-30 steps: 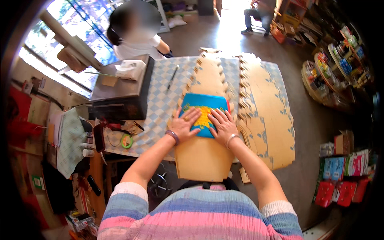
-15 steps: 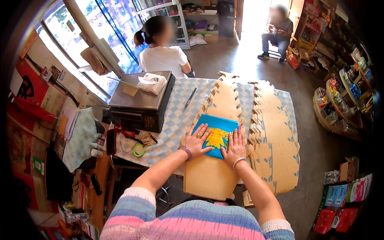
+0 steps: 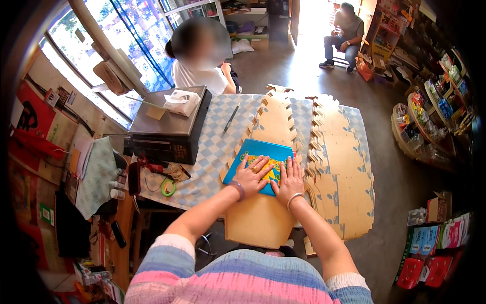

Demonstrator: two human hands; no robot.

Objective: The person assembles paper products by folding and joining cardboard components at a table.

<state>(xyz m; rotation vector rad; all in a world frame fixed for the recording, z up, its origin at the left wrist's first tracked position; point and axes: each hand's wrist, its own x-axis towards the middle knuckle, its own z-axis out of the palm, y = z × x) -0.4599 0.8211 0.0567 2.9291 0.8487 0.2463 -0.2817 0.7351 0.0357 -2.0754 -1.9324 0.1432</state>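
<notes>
A flat blue piece (image 3: 268,150) with a yellow printed pattern, like a bag or folder, lies on the row of overlapping tan sheets (image 3: 259,223) in front of me. My left hand (image 3: 251,173) is spread flat on it, fingers pointing away from me and covering part of the yellow pattern. Beside it my right hand (image 3: 289,177) lies flat along the piece's right side, fingers straight. Both palms press from above, and neither hand is wrapped round anything. Part of the blue piece is hidden beneath them.
A second row of tan sheets (image 3: 345,152) lies to the right on the checkered tablecloth (image 3: 215,137). At left stand a scale (image 3: 167,144) with a tissue pack (image 3: 181,103), a pen (image 3: 231,118) and green tape (image 3: 168,187). One person (image 3: 200,76) sits across the table, another (image 3: 346,38) near the doorway.
The blue piece has turned slightly, and its left corner reaches farther left. My left hand now covers more of the yellow pattern. The person across the table has turned; the view has shifted slightly.
</notes>
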